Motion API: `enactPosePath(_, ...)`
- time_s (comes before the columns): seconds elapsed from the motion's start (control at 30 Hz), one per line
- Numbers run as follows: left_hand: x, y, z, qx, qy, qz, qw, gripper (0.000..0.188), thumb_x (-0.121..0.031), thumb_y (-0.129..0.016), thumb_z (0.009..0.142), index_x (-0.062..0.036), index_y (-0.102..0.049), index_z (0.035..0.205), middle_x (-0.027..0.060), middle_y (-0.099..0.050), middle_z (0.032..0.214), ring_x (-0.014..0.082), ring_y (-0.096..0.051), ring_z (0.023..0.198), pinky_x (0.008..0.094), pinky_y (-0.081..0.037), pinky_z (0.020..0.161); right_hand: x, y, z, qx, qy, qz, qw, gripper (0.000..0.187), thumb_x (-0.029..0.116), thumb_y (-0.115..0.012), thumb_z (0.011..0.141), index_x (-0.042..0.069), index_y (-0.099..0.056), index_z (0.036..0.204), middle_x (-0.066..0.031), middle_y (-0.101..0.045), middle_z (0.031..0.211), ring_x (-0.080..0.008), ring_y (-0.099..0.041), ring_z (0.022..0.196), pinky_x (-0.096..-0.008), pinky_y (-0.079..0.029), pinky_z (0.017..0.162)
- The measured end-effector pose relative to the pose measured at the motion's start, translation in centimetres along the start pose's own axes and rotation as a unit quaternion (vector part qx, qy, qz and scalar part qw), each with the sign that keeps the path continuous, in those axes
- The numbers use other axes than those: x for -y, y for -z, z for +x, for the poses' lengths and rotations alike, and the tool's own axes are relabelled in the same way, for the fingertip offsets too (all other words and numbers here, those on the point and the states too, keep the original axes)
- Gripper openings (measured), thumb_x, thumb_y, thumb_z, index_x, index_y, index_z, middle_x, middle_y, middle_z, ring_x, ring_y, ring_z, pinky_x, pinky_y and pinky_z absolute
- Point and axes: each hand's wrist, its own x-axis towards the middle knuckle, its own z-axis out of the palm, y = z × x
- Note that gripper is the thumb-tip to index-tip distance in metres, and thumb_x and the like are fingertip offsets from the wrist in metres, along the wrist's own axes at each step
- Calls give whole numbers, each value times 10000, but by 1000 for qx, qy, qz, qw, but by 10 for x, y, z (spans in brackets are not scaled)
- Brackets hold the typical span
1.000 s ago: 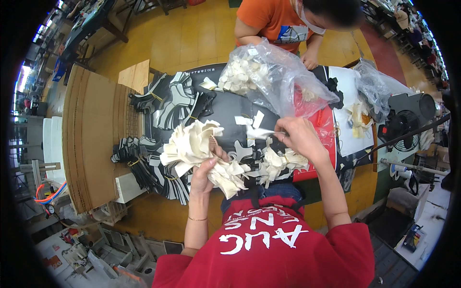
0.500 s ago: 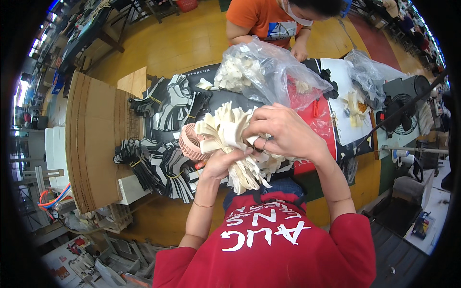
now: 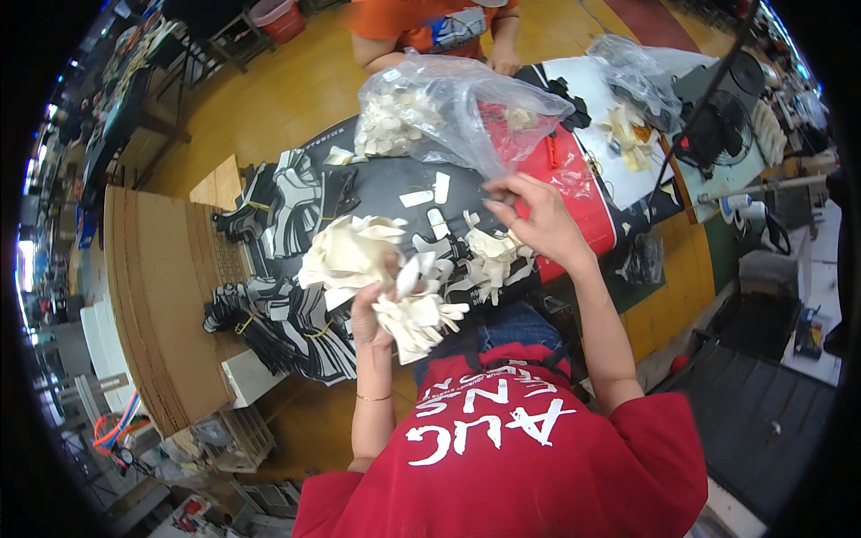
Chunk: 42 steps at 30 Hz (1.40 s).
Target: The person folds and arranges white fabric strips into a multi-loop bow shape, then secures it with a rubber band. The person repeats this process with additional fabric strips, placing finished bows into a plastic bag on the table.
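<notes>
My left hand [image 3: 369, 321] is closed around the middle of a thick bundle of cream fabric pieces [image 3: 352, 260], which fan out above and below my grip. Well apart from the bundle, my right hand [image 3: 543, 222] hovers over the table, near the lower edge of a clear plastic bag [image 3: 502, 99]. Its thumb and fingers are bent with a gap between them, and I see nothing held there. Below that hand lies a loose heap of cream pieces [image 3: 491, 255]. A few single pale pieces [image 3: 416, 198] rest on the black table cover [image 3: 386, 186].
Banded stacks of black-and-white cut pieces [image 3: 291, 193] lie at the left, beside a tall cardboard sheet [image 3: 161, 296]. Across the table stands a person in an orange shirt [image 3: 413, 22]. A red sheet [image 3: 574, 215] and a black fan [image 3: 717, 130] are on the right.
My right hand has left the bundle and moved right. My left hand has carried the bundle a little left, and the pink fan no longer shows. Loose pieces on the table are now uncovered.
</notes>
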Motion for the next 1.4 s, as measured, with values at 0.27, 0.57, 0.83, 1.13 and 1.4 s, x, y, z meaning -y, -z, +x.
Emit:
enactPosePath(0.27,10,19,6,-82,52,-68,993,732,-25,-609,752,-86,-304,1415,110,-547,1300,252,-601,1034,422,-525,872,-89,19,-94,-21,-281,-54,958,241,130,-642,836,-26,-647,1020,-179,-685,862,-265,-679,803,-343,-521,750)
enactPosePath(0.57,53,8,11,-122,88,-80,985,510,-91,-610,760,0,-486,1247,118,-634,1090,270,-649,763,432,-572,732,-161,46,-81,-23,-296,-122,947,239,178,-652,823,1,-663,983,-175,-688,880,-312,-668,855,-398,-513,763)
enactPosePath(0.83,95,-38,34,-135,35,-97,986,463,-144,-641,760,10,-499,1173,75,-603,945,209,-610,795,366,-541,782,-288,97,-58,-133,-338,-193,912,212,174,-681,800,85,-658,991,-155,-653,908,-319,-632,890,-407,-499,783)
enactPosePath(1.13,147,-68,66,-111,85,-55,989,453,-125,-632,719,-1,-502,1134,108,-592,973,260,-623,845,408,-539,815,-379,97,-28,-37,-201,-225,953,225,246,-566,892,25,-610,901,-205,-561,905,-398,-567,884,-463,-462,771)
enactPosePath(1.4,152,-60,81,-128,187,7,974,404,-93,-571,777,17,-525,1163,201,-601,1068,335,-624,941,434,-514,868,-340,99,-31,-224,-94,20,970,108,78,-558,911,-23,-526,931,-134,-570,839,-220,-562,799,-336,-461,739)
